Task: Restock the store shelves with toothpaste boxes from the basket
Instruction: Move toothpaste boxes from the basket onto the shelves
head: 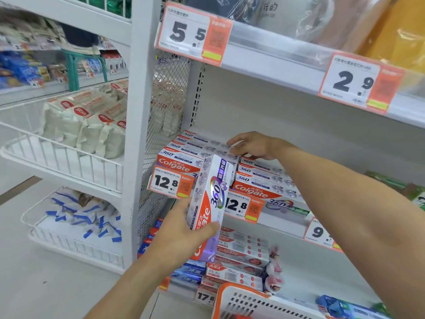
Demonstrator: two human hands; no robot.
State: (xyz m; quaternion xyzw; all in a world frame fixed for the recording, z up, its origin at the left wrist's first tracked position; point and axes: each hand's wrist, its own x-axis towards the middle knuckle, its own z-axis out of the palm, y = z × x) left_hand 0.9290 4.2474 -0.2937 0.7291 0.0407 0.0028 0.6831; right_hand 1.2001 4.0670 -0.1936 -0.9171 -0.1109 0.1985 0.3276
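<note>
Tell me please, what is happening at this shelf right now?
A person is restocking toothpaste. The left hand grips a white, red and purple Colgate 360 toothpaste box, held nearly upright in front of the white metal shelf. The right hand rests with relaxed fingers on the stack of matching boxes already on that shelf. An orange-rimmed white plastic basket sits below.

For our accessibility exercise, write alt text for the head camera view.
The left hand grips a Colgate toothpaste box upright before a store shelf, while the right hand rests on the stacked boxes there.
</note>
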